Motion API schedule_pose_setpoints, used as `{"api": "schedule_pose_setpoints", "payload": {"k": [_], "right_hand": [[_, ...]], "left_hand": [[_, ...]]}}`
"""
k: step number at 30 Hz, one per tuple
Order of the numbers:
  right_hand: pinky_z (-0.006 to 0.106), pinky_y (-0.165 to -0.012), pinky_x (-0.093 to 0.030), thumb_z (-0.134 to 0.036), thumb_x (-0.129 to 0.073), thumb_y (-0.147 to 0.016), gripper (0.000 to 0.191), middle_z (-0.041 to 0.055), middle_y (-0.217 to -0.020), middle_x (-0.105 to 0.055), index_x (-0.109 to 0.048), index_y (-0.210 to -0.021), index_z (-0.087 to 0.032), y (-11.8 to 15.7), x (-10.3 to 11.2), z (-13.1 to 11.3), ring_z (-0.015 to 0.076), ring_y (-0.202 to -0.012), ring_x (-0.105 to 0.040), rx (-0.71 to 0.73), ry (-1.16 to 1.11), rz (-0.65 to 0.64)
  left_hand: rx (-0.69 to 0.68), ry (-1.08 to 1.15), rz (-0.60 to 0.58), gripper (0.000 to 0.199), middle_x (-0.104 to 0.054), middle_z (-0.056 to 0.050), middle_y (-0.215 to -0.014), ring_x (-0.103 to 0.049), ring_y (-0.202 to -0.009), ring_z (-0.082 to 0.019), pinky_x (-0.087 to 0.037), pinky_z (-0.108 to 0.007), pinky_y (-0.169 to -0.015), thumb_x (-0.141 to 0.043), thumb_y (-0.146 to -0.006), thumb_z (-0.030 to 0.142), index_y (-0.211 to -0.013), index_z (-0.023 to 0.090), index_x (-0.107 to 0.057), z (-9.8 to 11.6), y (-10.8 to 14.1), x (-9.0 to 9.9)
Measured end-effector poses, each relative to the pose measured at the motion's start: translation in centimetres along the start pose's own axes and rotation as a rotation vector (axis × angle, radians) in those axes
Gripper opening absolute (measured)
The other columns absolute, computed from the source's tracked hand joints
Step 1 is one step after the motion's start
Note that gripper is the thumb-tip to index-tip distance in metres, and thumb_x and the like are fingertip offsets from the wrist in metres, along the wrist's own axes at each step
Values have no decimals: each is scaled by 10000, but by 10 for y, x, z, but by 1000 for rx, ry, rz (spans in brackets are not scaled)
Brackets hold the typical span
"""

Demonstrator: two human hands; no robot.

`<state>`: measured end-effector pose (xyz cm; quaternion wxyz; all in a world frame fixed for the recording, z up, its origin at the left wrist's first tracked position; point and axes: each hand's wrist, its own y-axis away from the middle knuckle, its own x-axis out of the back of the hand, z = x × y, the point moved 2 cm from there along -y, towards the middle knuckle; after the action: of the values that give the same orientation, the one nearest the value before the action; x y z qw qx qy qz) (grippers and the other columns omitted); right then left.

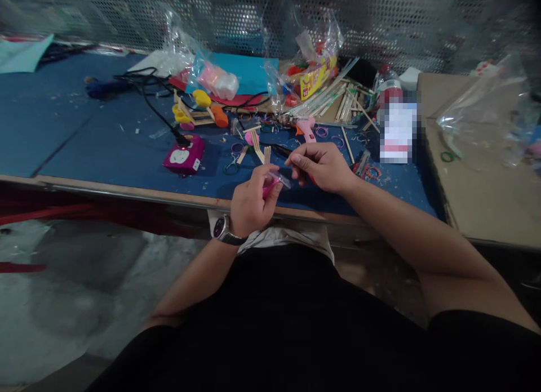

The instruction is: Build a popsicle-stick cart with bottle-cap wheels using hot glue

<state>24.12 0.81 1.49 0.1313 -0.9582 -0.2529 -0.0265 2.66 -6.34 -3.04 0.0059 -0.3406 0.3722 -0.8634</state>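
Note:
My left hand [253, 199], a watch on its wrist, is closed on a bright pink piece [270, 186] with clear plastic film around it; its exact kind is unclear. Just to the right, my right hand [320, 165] is closed around a slim dark tool [280, 150] with a bit of red showing below the fingers. What sort of tool it is does not show. Small wooden sticks [267, 154] rise just beyond my left fingers, and I cannot tell whether they touch. A pink glue gun [306, 130] lies behind my right hand.
A purple power block [185, 154] with a black cable sits on the blue table [105, 150] at left. Wooden sticks [349, 105], plastic bags [224, 82] and a bottle [387, 85] crowd the back. Cardboard [486, 195] covers the right side, beside a blurred white rectangle [397, 133].

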Motion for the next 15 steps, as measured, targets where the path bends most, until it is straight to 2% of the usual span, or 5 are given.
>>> {"api": "schedule_pose_setpoints", "payload": {"k": [3, 6, 8, 11, 15], "right_hand": [[215, -503, -538, -777, -927, -903, 640, 32, -801, -819, -816, -997, -153, -1, -1, 2, 97, -527, -672, 8, 2, -17], [210, -491, -513, -747, -992, -844, 632, -2, -637, -731, -738, -817, -168, -1, -1, 3, 106, -506, -643, 0, 7, -37], [207, -490, -506, -760, -958, -878, 643, -11, -602, -694, -715, -779, -173, -1, 0, 2, 101, -501, -627, -7, 8, -45], [204, -486, -507, -772, -924, -908, 628, -11, -660, -709, -759, -858, -168, 0, -1, 2, 98, -516, -633, -32, 18, -87], [209, -462, -522, -667, -1024, -833, 571, -39, -673, -682, -756, -902, -168, 0, -4, 4, 102, -503, -634, -88, 36, -151]], "left_hand": [[-16, 2, 11, 343, -861, -104, -1225, -869, -980, -195, -658, -287, -830, -556, -1229, 386, -1501, 185, -614, 1, 0, 1], [-37, -32, 18, 357, -862, -128, -1282, -866, -958, -196, -647, -291, -795, -514, -1245, 396, -1504, 175, -622, 1, 0, 0], [-45, -45, 18, 370, -859, -144, -1316, -867, -962, -201, -646, -298, -795, -487, -1253, 404, -1503, 168, -624, 1, 0, 0], [-46, -50, -1, 384, -863, -144, -1315, -866, -949, -207, -648, -308, -814, -460, -1258, 402, -1515, 169, -624, 0, 0, 0], [-54, -61, -41, 414, -861, -147, -1333, -862, -950, -222, -651, -330, -831, -433, -1258, 424, -1520, 184, -647, -1, 0, 0]]}}
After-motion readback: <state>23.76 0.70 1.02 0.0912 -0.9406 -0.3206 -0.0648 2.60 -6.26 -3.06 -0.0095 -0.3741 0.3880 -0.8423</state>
